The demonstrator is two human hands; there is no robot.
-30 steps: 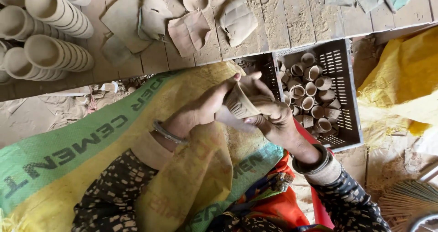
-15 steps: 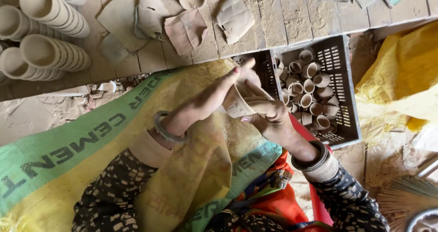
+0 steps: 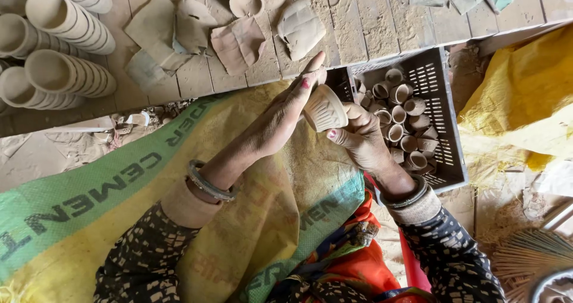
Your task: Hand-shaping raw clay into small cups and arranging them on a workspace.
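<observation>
a: entry, head view. right hand grips a small ribbed clay cup, fingers curled around its lower side, thumb under it. the cup is tilted, its mouth turned away from the lens, and sits over the lap, just left of the crate.

b: left hand?

a: left hand is flat and stretched, fingers straight, palm pressed against the cup's left side. it closes on nothing; it only touches the cup. bangles sit on both wrists.

b: packaging, labels?

a: a woven sack lies over the lap, yellow with a green band running diagonally, dark block lettering on the green (seen upside down, and partly lost in folds). a second yellow sack lies bunched at right, with no print that i can make out.

b: containers?

a: a dark plastic crate with slotted walls, just right of the hands, holds many small clay cups. the right hand covers its near left corner.

b: what else?

a: stacks of nested cups lie on their sides on the wooden boards at upper left, cut off by the frame edge. flat clay scraps lie on the boards above the hands.

b: unclear items?

a: lower right, a bundle of thin sticks, cropped, kind uncertain.
</observation>
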